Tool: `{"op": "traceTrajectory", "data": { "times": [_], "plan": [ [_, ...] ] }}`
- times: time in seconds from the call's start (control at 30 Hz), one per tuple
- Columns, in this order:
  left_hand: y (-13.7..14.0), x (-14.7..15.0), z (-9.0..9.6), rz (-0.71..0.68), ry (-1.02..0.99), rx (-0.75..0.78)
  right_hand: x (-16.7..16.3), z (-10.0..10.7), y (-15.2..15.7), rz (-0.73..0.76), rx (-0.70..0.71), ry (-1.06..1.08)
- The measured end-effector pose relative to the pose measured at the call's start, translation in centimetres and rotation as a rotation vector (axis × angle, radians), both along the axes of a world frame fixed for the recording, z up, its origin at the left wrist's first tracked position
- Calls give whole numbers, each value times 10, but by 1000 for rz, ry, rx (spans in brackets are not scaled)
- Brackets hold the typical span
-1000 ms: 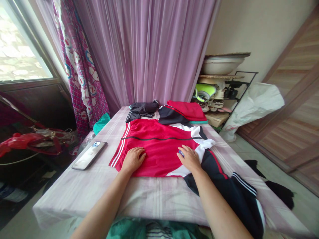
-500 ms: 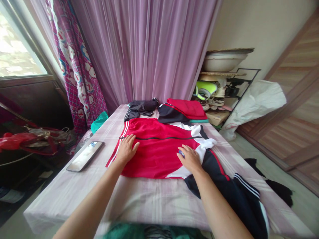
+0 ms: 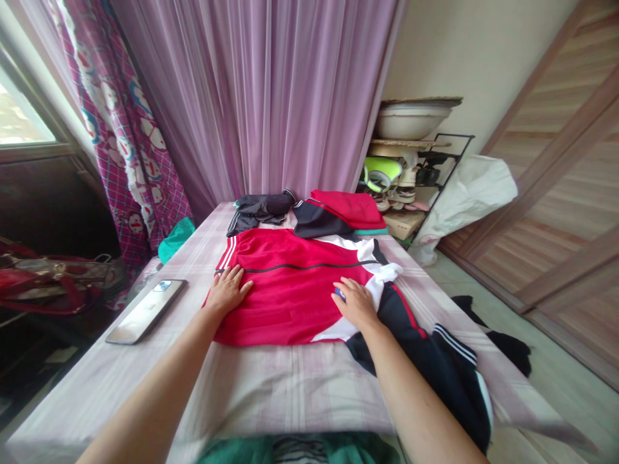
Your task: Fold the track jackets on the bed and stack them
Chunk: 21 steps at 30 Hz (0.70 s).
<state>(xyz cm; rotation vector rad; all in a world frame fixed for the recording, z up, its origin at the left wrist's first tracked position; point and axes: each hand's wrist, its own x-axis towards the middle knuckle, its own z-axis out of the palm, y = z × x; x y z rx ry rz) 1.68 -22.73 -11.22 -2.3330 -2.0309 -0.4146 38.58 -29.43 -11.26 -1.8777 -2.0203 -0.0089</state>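
Observation:
A red zip jacket (image 3: pixel 285 296) with white shoulder panels and dark sleeves lies spread sideways on the table. Its striped hem is at the left and its white collar at the right. My left hand (image 3: pixel 226 291) rests flat on the hem end, fingers spread, over the striped band by the zip. Near the chest, my right hand (image 3: pixel 355 301) lies on the red and white cloth with fingers stretched out, beside a small blue badge partly covered by it. One dark sleeve (image 3: pixel 430 361) with a striped cuff reaches toward the near right edge, passing under my right forearm.
Behind the jacket lie dark folded clothes (image 3: pixel 264 209) and a red and navy folded garment (image 3: pixel 345 212). A phone (image 3: pixel 145 312) lies on the left of the checked tablecloth (image 3: pixel 271 393). A shoe rack (image 3: pixel 435 171) and white bag (image 3: pixel 464 200) stand beyond the right edge.
The view has turned slightly to the right. My left hand has slid a little left, onto the jacket's striped hem; my right hand stays near the badge.

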Motion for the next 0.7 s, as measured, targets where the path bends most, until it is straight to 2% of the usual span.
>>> {"op": "traceTrajectory", "data": {
  "times": [0.13,0.23,0.43,0.7],
  "plan": [
    [-5,-17,1,-83,-162,50,1,-1,1,10,10,7],
    [-17,-31,4,-78,-263,56,1,-2,1,9,13,3],
    [-40,-43,4,-18,-277,59,-1,2,-1,-7,-11,-5],
    [-44,-40,6,-14,-279,65,-2,4,-2,-2,-13,-18]
  ]
}}
